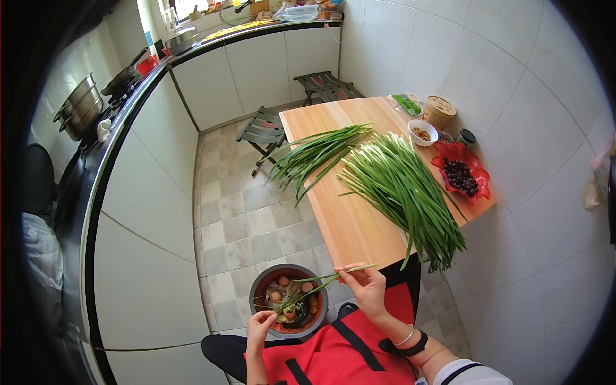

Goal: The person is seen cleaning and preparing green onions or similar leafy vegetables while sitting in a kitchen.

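My right hand (pixel 363 285) pinches a few garlic chive stalks (pixel 332 276) near their pale ends, just off the near end of the wooden table (pixel 358 226). Their green ends reach down over a grey waste bin (pixel 323 308) holding eggshells and scraps. My left hand (pixel 261 327) is at the bin's left front rim, thumb and fingertips together; whether a thin leaf is between them is hard to tell. A large pile of garlic chives (pixel 409 192) lies on the table, its leaf tips hanging over the edge. A smaller bunch (pixel 322 151) lies to its left.
Along the tiled wall stand a red dish of dark round fruit (pixel 462 173), a white bowl (pixel 422 133), a lidded jar (pixel 467 137) and a brown tub (pixel 439 112). Folding stools (pixel 263 130) stand behind and left of the table. A counter with pots (pixel 79 108) runs down the left.
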{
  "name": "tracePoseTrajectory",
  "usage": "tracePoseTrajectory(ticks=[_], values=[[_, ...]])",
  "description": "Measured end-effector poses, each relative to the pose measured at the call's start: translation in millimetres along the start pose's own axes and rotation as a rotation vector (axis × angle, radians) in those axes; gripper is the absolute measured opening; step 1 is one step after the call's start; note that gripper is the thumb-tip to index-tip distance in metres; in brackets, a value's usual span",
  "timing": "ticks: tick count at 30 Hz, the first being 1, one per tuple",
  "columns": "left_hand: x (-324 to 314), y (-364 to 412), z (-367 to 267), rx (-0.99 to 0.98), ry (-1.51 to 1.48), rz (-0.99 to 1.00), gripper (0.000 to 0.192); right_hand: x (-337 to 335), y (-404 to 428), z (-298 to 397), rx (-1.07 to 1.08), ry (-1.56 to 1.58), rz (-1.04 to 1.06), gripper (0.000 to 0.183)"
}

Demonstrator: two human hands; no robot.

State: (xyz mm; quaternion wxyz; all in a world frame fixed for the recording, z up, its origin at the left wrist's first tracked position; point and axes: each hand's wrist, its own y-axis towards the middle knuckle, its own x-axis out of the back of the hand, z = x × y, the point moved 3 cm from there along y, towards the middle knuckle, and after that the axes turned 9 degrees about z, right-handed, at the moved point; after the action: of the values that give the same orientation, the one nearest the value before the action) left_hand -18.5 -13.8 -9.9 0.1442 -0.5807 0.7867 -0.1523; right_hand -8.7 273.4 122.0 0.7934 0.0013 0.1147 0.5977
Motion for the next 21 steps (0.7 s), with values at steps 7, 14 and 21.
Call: tracePoseTrajectory(ticks=[7,14,21], values=[[4.5,0.6,4.7,0.021,0.008,-0.007,0.012,-0.2,0.1,1.2,0.015,0.004,-0.022,0.011],[4.0,1.7,5.3,0.020,-0.054,-0.009,0.011,0.1,-1.5,-0.4,0.014,0.030,-0.011,0.011],[9.1,9.5,22.4,0.049,0.020,-0.102,0.009,-6.6,-6.3,-6.3,0.009,0.061,0.046,0.010]])
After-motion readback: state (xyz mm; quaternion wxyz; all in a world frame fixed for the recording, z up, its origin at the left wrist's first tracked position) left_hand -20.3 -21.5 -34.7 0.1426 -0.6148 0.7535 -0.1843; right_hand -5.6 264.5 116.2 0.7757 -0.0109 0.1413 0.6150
